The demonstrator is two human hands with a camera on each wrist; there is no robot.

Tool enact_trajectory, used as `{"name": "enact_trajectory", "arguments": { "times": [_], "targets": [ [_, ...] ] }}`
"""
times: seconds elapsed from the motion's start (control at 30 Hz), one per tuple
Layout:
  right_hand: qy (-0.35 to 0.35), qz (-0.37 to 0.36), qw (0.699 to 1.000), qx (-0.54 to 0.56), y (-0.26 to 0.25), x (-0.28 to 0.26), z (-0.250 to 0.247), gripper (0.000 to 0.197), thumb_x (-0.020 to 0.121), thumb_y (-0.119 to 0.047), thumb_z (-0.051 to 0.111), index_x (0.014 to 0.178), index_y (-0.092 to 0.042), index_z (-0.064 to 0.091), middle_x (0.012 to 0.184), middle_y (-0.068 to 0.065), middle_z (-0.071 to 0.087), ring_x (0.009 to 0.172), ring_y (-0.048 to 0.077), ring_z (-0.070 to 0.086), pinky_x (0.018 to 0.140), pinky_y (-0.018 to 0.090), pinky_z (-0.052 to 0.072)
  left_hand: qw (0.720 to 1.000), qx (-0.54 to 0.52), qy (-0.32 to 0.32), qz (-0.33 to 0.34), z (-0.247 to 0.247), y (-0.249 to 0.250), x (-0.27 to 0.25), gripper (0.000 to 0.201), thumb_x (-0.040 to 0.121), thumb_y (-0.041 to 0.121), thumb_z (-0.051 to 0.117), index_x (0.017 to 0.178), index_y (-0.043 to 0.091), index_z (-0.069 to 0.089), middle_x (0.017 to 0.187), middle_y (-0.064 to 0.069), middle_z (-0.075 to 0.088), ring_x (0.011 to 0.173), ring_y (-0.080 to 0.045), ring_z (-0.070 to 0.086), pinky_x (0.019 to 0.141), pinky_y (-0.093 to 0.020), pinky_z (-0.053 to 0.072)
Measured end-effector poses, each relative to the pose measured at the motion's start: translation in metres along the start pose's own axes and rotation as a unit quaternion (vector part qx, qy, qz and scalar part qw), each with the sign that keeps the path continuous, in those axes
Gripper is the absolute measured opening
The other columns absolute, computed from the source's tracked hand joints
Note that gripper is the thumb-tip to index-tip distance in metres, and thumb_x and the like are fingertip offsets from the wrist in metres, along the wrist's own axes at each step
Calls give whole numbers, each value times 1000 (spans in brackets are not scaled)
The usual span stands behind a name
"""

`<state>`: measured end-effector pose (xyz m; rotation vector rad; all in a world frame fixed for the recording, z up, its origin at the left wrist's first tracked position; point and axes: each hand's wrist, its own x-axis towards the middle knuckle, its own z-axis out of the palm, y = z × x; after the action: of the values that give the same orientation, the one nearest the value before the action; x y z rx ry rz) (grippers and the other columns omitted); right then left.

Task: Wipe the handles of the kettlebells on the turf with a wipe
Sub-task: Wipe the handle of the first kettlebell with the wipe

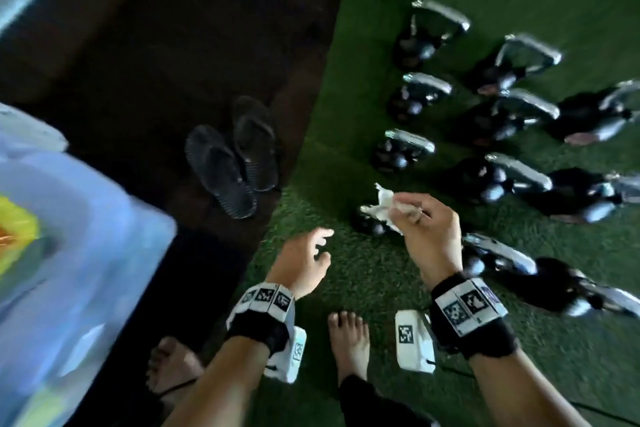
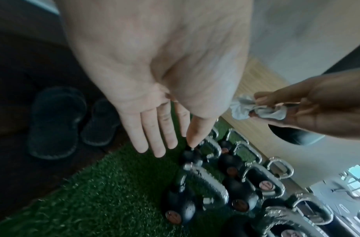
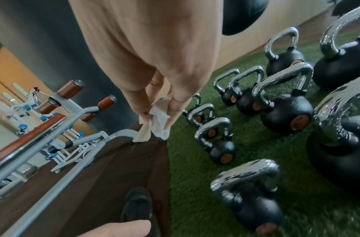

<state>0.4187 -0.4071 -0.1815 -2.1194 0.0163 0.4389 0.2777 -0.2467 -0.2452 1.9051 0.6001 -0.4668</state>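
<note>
Several black kettlebells [image 1: 412, 149] with chrome handles [image 3: 284, 75] stand in rows on the green turf [image 1: 381, 274]. My right hand [image 1: 420, 215] pinches a crumpled white wipe [image 1: 386, 203] above the nearest small kettlebell [image 1: 369, 222] at the turf's left side. The wipe [image 3: 156, 123] hangs from the fingertips in the right wrist view, and the wipe [image 2: 241, 109] also shows in the left wrist view. My left hand [image 1: 311, 253] hovers over the turf to the left, fingers [image 2: 156, 136] straight and spread, holding nothing.
A pair of dark flip-flops [image 1: 232, 156] lies on the dark floor [image 1: 156, 62] left of the turf. My bare feet [image 1: 348, 340] stand at the turf's near edge. A grey exercise machine [image 3: 59, 128] stands further left. A wooden wall base [image 3: 246, 52] borders the turf behind the kettlebells.
</note>
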Motion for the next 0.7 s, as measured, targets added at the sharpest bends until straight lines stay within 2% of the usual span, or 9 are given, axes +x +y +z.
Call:
{"name": "enact_trajectory", "arguments": {
  "times": [0.07,0.13,0.27,0.33,0.4,0.47,0.53,0.6,0.7],
  "targets": [
    [4,-25,1000,4,44,20,-13,23,80,-20,84,100,-30,75,98,-12,76,90,7,73,78,27,60,1000,-14,1,3,40,-17,46,50,97,16,64,145,23,52,136,-4,65,113,-16,68,96,-29,54],
    [-2,-39,999,7,82,35,-22,28,81,-19,83,107,-29,75,103,-13,76,93,7,73,82,29,60,999,-41,10,3,75,-37,86,61,92,19,72,149,23,47,141,-3,60,118,-17,65,97,-33,56],
    [24,-61,996,53,147,57,-33,30,82,-13,83,107,-29,75,104,-10,77,92,10,75,81,31,62,996,-70,27,54,132,-70,158,82,75,33,90,142,20,45,145,0,53,130,-18,55,105,-32,47],
    [30,-89,993,74,168,65,-33,29,83,-14,82,108,-27,75,103,-7,78,92,11,76,79,28,62,990,-112,37,80,149,-83,188,92,66,37,95,141,22,43,142,3,55,131,-14,53,111,-35,44],
    [38,-126,988,77,182,69,-30,29,82,-16,82,107,-28,75,104,-8,78,93,11,76,79,28,62,983,-130,49,116,159,-91,214,98,59,46,96,140,29,43,134,12,60,126,-4,56,109,-28,44],
    [65,-173,982,39,189,73,-27,27,80,-21,85,104,-33,77,107,-11,74,96,9,73,80,30,62,977,-115,44,174,162,-93,233,95,57,52,94,139,34,49,127,19,65,120,7,58,105,-20,43],
    [70,-205,976,23,195,79,-21,26,78,-21,86,99,-33,79,109,-12,71,98,11,72,82,35,62,969,-86,23,232,162,-97,247,85,61,49,94,136,31,59,125,17,70,119,4,62,108,-25,47],
    [65,-232,970,37,201,83,-17,26,78,-18,86,99,-31,80,108,-10,71,94,13,73,80,38,63,957,-45,8,287,162,-98,261,74,62,55,90,126,27,67,121,13,73,116,-2,66,107,-33,51],
    [55,-280,957,47,209,88,-9,25,81,-16,84,103,-28,79,107,-10,72,92,12,74,79,38,63,947,-19,-42,318,159,-97,279,72,65,56,90,127,26,68,123,13,73,119,-5,65,108,-40,50]
  ]
}}
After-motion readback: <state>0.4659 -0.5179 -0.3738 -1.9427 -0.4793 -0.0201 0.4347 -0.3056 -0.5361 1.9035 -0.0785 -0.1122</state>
